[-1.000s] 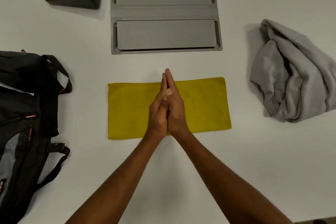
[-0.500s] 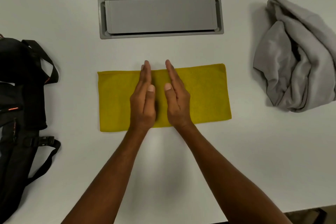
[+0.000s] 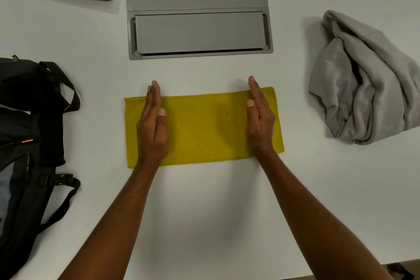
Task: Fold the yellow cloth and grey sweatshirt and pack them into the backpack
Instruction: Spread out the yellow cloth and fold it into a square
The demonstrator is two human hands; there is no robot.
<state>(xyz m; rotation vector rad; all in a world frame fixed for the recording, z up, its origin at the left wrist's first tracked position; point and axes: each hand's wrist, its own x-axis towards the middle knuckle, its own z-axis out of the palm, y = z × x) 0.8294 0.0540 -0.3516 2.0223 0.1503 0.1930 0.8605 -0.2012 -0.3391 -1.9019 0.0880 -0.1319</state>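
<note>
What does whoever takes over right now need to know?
Left hand: open, fingers straight, on the left end of the yellow cloth.
Right hand: open, fingers straight, on its right end.
The cloth lies flat as a long rectangle. The grey sweatshirt is crumpled to its right, the backpack to its left.
Done: cloth apparently part-folded.
Left: finish folding it, fold the sweatshirt, pack both.

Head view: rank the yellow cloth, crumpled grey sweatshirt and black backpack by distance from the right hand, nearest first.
1. The yellow cloth: directly under the right hand, which rests on its right end.
2. The crumpled grey sweatshirt: off to the right, apart from the cloth.
3. The black backpack: at the far left of the white table, beyond the left hand.
</note>
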